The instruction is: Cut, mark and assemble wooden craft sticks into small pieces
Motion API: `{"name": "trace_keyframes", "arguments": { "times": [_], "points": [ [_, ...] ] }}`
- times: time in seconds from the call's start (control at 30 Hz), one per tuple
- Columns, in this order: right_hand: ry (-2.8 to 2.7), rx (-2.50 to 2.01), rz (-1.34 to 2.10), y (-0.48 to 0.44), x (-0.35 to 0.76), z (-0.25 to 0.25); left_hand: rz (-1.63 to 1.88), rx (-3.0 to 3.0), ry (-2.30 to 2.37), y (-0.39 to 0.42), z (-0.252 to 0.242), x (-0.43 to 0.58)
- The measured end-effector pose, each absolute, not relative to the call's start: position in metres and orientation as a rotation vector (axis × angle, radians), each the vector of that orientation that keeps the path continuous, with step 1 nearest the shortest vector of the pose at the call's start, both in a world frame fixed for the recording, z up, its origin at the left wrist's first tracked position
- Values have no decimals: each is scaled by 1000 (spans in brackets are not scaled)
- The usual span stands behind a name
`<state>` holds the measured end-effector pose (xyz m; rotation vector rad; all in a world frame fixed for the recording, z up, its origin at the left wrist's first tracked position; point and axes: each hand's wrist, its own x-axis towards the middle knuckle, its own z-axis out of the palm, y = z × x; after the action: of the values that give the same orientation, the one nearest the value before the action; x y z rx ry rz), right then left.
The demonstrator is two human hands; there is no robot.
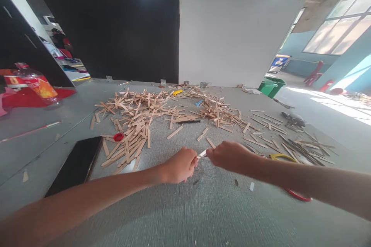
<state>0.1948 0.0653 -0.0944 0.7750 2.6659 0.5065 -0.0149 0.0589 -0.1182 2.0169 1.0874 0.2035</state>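
Head view shows the left hand and right hand pinching either end of a small pale stick at frame centre; both grips are at its tips, so it could slip onto the grey table.

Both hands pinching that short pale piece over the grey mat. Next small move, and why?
Probably ease the hands apart. The left hand and right hand each pinch one end of the short pale piece, fingertips nearly meeting, above the grey mat. What the piece is cannot be told.
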Motion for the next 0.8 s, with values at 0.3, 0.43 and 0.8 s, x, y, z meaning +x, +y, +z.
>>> {"name": "trace_keyframes", "arguments": {
  "times": [0.3, 0.43, 0.8],
  "points": [
    [2631, 781, 502, 69, 197, -95, 209, 2014, 1100, 59, -120, -14],
    [2600, 837, 517, 59, 191, -96, 212, 2032, 1070, 57, -118, -16],
    [2449, 1112, 877, 21, 163, -111, 293, 2109, 1130, 55, -120, -12]
  ]
}}
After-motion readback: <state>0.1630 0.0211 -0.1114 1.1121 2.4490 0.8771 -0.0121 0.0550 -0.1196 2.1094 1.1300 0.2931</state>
